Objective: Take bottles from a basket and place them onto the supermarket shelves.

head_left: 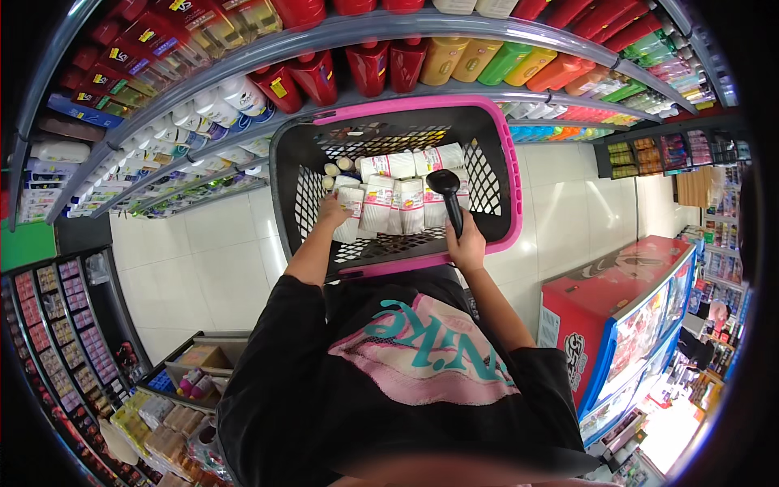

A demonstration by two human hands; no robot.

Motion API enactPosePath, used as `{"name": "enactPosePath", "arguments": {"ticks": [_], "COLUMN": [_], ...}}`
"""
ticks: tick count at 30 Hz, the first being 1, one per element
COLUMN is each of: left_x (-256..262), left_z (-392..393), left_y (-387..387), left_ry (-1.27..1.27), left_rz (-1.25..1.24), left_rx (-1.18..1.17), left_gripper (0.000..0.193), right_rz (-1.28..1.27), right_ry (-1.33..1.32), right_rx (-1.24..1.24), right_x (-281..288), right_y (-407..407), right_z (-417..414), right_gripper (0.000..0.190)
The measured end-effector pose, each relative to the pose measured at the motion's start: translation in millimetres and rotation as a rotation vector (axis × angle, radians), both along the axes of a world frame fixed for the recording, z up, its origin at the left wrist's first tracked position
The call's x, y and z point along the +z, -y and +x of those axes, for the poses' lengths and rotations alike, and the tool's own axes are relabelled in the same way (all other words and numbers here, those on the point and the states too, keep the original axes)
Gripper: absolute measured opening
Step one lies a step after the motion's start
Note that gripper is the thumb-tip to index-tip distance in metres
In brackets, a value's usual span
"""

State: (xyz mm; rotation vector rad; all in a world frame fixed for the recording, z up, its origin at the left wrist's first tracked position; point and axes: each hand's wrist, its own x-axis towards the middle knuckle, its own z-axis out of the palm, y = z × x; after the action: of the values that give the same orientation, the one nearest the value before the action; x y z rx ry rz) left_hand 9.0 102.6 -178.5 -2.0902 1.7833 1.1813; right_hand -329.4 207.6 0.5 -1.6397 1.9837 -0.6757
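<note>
In front of me is a black plastic shopping basket (304,246) with a pink rim and latticed sides. Several white ribbed packets (411,204) with pink printed labels lie in it, some upright and some on their sides. My left hand (333,212) reaches in at the left and grips one white packet (350,226) by its edge. Just beyond that hand sit several small round-topped containers (330,169). A black handheld barcode scanner (447,189) is in my right hand (467,245), its head above the packets at the basket's right side.
Store shelves (341,31) packed with shampoo and body-wash bottles curve past the basket's far side. A red chest freezer (614,268) stands to the right on pale floor tiles (201,262). At the lower left are a goods bin (207,344) and a rack of small packages (67,329). Another person (697,350) is far right.
</note>
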Motion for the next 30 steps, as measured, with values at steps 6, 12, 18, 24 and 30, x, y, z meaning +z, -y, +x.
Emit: {"name": "enactPosePath", "arguments": {"ticks": [6,12,18,24,30], "left_x": [-33,-43,-43,-6,77], "left_z": [13,16,21,23,6], "left_y": [-10,-7,-4,2,11], "left_ry": [-0.027,-0.118,-0.214,-0.082,-0.114], "left_rz": [0.044,0.041,0.103,0.079,-0.275], "left_rx": [0.166,0.186,0.143,0.086,-0.021], "left_gripper": [0.104,0.101,0.086,0.075,0.056], "right_rz": [0.029,-0.020,0.015,0.008,-0.037], "right_ry": [-0.023,-0.045,-0.027,0.000,0.062], "right_rx": [-0.018,-0.014,-0.043,-0.012,0.030], "right_x": [-1,-2,2,6,7], "right_y": [-3,-3,-2,-2,-5], "right_z": [1,3,4,6,-1], "right_gripper": [0.047,0.045,0.043,0.045,0.044]}}
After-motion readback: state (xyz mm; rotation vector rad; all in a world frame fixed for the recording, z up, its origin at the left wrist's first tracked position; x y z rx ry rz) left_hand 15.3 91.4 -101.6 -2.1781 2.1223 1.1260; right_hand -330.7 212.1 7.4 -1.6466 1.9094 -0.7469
